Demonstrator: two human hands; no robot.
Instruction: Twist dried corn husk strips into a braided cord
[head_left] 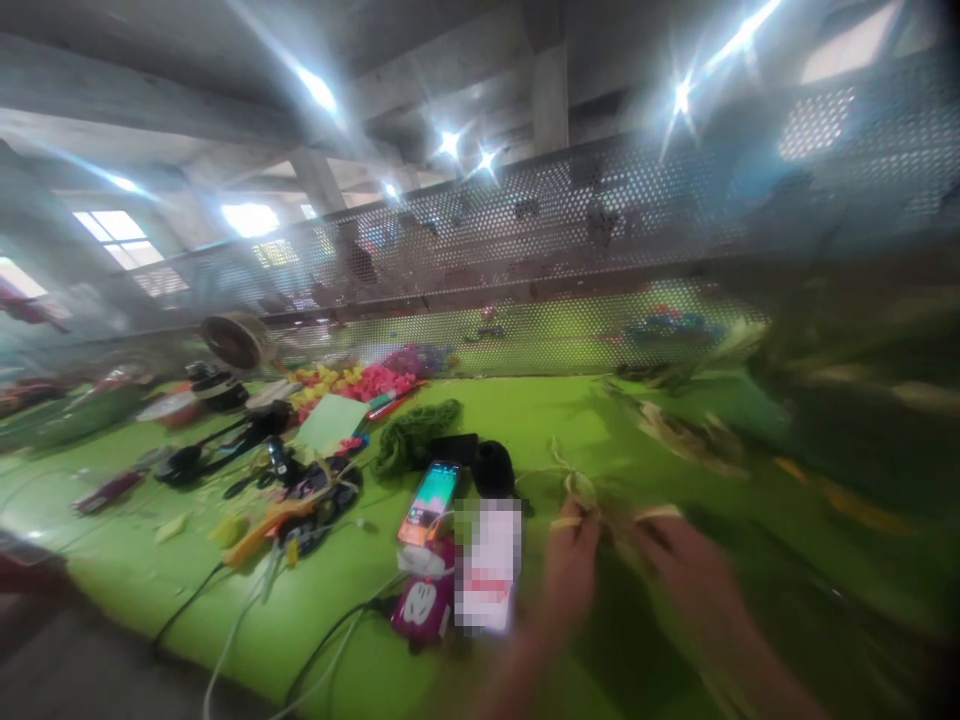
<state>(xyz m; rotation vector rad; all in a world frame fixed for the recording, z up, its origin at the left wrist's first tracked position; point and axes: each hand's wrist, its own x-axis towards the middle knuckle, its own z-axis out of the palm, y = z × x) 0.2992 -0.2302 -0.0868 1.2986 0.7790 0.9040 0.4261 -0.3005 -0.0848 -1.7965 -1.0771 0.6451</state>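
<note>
Above the green tabletop (555, 420), my left hand (571, 550) is closed, its fingertips pinching pale straw-like strips (579, 484). The upper ends of the strips stick up past those fingers. Close by on the right, my right hand (679, 550) is also closed, with thin pale strands running between it and the left one. Motion blur and shadow hide exactly how its fingers grip them. More dry, husk-like strips (686, 435) lie beyond the right hand.
Left of my hands are a lit phone (429, 503), a pixelated flat object (489, 565), a purple power strip (422, 607), a black roll (493, 468) and green yarn (409, 437). An orange-handled tool (259, 533) trails a cord. A perforated metal panel (480, 240) stands behind.
</note>
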